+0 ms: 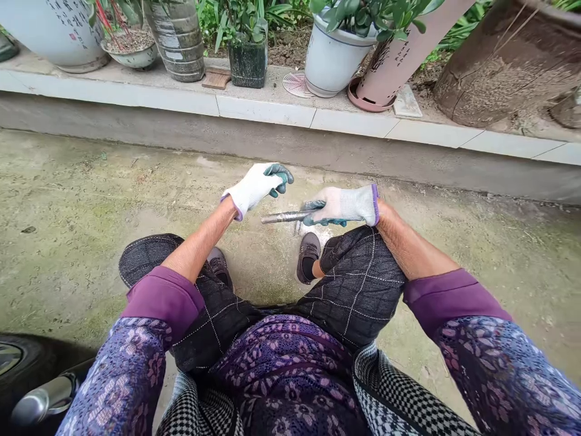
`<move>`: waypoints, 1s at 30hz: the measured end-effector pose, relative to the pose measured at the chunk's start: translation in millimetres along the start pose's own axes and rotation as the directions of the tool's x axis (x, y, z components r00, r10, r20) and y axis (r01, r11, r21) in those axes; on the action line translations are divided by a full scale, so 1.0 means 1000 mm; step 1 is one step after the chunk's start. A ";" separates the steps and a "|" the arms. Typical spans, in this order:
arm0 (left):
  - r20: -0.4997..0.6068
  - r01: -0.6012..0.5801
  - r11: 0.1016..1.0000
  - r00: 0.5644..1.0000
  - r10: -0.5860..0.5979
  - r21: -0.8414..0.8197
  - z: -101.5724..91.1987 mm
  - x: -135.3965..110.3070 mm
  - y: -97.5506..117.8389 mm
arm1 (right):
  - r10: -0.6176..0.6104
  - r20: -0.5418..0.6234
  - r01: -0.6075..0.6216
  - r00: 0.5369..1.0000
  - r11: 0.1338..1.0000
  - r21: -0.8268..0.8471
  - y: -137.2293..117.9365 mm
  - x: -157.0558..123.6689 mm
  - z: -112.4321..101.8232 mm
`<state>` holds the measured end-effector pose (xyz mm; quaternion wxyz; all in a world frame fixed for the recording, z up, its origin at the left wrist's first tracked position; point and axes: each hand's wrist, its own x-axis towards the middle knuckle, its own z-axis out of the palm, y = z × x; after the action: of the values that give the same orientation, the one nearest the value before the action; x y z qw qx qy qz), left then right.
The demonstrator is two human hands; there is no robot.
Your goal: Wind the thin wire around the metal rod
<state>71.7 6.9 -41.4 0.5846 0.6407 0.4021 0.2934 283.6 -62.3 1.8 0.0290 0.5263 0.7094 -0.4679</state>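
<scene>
Lap: quilted dark trousers (358,284) and purple patterned sleeves (136,363) fill the 6 o'clock foreground. The person is seated, knees apart.
Metal rod (284,217): dead centre, held roughly level above the ground. Its free end points toward 9 o'clock, with the right shoe (308,254) just below at 6 o'clock.
Right hand (342,206): gloved, at 3 o'clock from the rod's middle, fingers wrapped closed round one end of the rod.
Left hand (256,184): gloved, at 11 o'clock from the free tip, near it but not touching. The green-coated fingers curl loosely and grip nothing.
Handling: it looks like steel, so I judge it stiff and weighty for its size, with no give. The smooth shaft could slide in a glove palm. The best hold, I'd say, is a full wrap on the bare free end or mid-shaft.
Ground (91,212): mossy concrete, spreading from 9 to 3 o'clock.
Ledge (267,112): a tiled kerb across 12 o'clock, carrying a white pot (333,60) and a dark pot (248,63).
</scene>
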 end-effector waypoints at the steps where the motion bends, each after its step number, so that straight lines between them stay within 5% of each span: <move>1: 0.004 -0.024 1.000 1.000 0.024 -0.005 0.000 -0.002 0.007 | -0.010 -0.017 0.011 1.000 1.000 0.003 -0.003 -0.002 0.001; 9: -0.012 -0.199 0.980 0.980 0.199 0.030 -0.008 -0.018 0.056 | 0.018 -0.145 0.011 0.989 0.980 0.197 -0.006 -0.011 0.004; 16: 0.029 -0.278 0.897 0.958 0.286 0.342 -0.018 -0.024 0.045 | 0.095 -0.127 -0.107 0.987 0.990 -0.090 -0.012 0.008 -0.004; 23: -0.016 -0.166 0.902 0.982 0.188 0.399 -0.019 -0.031 0.030 | 0.073 -0.265 -0.139 0.961 0.961 -0.238 -0.001 0.042 -0.007; 27: -0.142 -0.041 0.969 0.987 0.078 0.243 -0.020 -0.032 0.020 | -0.002 -0.391 -0.159 0.920 0.912 -0.379 0.007 0.049 -0.019; 30: -0.212 0.017 0.981 0.977 0.025 0.192 -0.028 -0.025 0.014 | 0.014 -0.379 -0.165 0.925 0.915 -0.369 0.006 0.039 -0.025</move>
<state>38.3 0.2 -21.1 0.4727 0.6598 0.4877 0.3215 282.1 -16.4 -8.6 0.0224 0.6204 0.7563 -0.2064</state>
